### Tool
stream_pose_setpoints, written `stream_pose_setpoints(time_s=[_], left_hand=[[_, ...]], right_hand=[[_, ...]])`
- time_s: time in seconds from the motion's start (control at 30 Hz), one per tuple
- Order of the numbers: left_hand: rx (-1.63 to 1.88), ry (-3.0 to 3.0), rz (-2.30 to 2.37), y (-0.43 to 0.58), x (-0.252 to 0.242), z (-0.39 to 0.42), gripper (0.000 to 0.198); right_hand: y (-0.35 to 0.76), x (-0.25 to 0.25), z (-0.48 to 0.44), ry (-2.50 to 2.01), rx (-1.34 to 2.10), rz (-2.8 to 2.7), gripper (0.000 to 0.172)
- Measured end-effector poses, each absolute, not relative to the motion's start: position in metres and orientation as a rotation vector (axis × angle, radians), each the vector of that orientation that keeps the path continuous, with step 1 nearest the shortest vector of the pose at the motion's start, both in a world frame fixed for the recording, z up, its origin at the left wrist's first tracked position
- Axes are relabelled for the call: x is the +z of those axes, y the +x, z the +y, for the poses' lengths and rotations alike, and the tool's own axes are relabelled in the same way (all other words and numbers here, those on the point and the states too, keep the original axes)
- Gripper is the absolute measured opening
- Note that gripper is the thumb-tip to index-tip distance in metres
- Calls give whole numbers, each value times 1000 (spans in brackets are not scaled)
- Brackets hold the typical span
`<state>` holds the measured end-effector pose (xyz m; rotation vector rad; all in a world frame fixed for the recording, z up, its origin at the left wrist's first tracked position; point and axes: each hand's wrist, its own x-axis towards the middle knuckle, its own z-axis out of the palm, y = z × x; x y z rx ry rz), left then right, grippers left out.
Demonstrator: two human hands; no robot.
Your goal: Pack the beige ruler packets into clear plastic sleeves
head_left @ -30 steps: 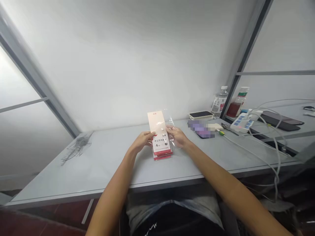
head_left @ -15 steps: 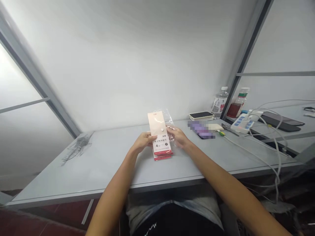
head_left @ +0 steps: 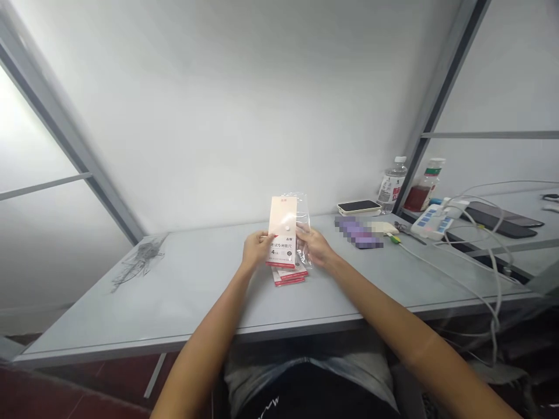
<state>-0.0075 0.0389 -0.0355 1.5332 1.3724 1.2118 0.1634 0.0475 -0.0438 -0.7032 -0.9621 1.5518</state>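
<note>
Your left hand [head_left: 254, 249] pinches the card [head_left: 283, 224] by its left edge, held upright just above the stack [head_left: 290, 276] lying mid-tabletop [head_left: 183, 297]. Your right hand [head_left: 316, 245] grips the clear bag [head_left: 303, 216], which touches the card's right edge. Bare tabletop lies wide to your left; a phone [head_left: 358, 206], bottles [head_left: 391, 185] and cables [head_left: 441, 265] crowd the right

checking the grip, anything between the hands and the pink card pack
Nothing visible at the left hand: it grips the pink card pack directly. The right hand holds a clear plastic sleeve at the pack's right edge; whether it separates them is unclear.
</note>
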Motion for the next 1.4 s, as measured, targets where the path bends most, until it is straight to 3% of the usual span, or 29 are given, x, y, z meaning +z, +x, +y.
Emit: stream_pose_setpoints(time_s=[0.23, 0.5, 0.7, 1.0, 1.23, 1.4], left_hand=[[1310, 1388, 1362, 1, -39, 36, 33], [932, 1168, 923, -6, -30, 34, 30], [976, 1213, 1044, -8, -38, 39, 34], [1005, 1442, 1131, -9, -29, 32, 42], [1043, 2015, 1523, -10, -37, 32, 35], [1017, 2047, 1409, -3, -39, 27, 31]], right_hand=[[159, -47, 48, -757, 1532, -912, 35], [162, -42, 47, -779, 1502, -875, 34], [163, -43, 45, -708, 1573, -994, 21], [167, -42, 44, -828, 1491, -1180, 29], [165, -43, 41, -938, 1369, -1368, 27], [161, -46, 39, -914, 1388, -1406, 29]])
